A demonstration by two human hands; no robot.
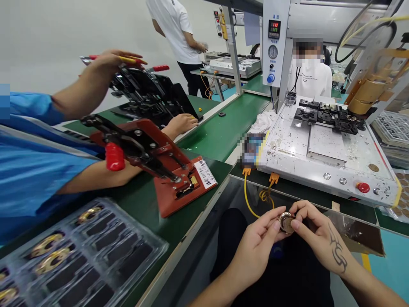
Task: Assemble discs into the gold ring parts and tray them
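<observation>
A small round metal watch case with a shiny rim and a brownish disc-like face is held up over my lap. My left hand pinches its left edge between thumb and fingers. On the other side, my right hand grips the right edge, its thumb pressed on the face. Both hands are close together, below the front edge of the white press machine. The fingers partly cover the round piece, and its far side is hidden.
A red clamp fixture and a clear tray with gold-coloured parts stand on the left bench. A co-worker's hand rests near a black clamp fixture. Yellow cables hang in front; the machine carries a red button.
</observation>
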